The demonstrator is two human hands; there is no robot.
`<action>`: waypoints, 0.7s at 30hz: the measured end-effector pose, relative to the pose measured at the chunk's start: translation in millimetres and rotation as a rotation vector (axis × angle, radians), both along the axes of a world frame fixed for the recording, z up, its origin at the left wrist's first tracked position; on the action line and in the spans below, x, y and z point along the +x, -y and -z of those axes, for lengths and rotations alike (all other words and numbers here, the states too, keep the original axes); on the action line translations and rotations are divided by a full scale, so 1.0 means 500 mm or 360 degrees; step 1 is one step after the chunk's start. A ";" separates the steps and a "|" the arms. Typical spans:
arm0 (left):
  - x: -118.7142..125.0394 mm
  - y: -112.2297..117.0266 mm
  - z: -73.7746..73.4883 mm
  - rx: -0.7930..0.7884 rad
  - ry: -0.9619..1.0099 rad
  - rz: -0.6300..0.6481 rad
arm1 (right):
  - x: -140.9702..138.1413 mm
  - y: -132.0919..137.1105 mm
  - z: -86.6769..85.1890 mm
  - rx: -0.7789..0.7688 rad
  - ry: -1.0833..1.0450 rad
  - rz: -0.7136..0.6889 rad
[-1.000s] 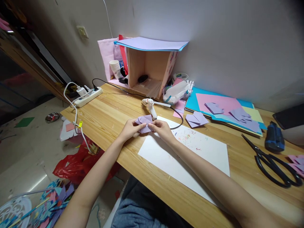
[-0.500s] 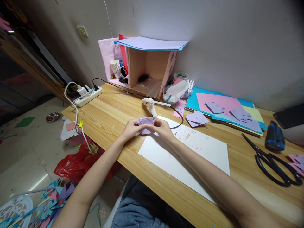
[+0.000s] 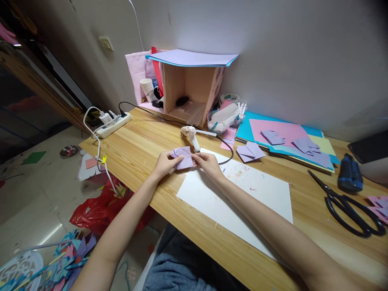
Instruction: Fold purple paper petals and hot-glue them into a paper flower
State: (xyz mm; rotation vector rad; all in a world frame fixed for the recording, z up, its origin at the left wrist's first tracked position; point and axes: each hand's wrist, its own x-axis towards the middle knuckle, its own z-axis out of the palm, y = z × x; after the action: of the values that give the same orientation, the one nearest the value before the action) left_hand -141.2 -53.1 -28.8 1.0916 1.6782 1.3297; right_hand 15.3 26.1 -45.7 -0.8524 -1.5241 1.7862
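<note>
A folded piece of purple paper (image 3: 183, 158) is held up over the desk, near the left corner of a white sheet (image 3: 242, 202). My left hand (image 3: 164, 165) pinches its left side, thumb lying across the front. At its right edge my right hand (image 3: 208, 163) is closed, the fingertips at the paper's border. Just behind stands a white hot glue gun (image 3: 191, 137), its cord curving right. Another folded purple paper (image 3: 250, 152) rests to the right of my hands.
Black scissors (image 3: 345, 206) lie on the right, near a dark blue tool (image 3: 350, 173). Coloured paper sheets (image 3: 273, 125) are stacked at the back right. An open box (image 3: 194, 87) stands against the wall. A power strip (image 3: 113, 124) sits at the left edge.
The purple paper has turned and moved slightly left, showing more of its face. My right thumb has slid off its front to the right edge.
</note>
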 end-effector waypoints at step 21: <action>-0.006 0.003 -0.005 0.0041 0.0056 -0.0062 | 0.013 0.013 -0.020 0.0206 0.0036 0.0231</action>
State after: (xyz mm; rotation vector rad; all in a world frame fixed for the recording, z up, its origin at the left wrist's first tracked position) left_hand -144.4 -54.4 -26.5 1.0491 1.6683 1.3911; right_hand 21.6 19.5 -35.9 -0.8982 -1.5333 1.5616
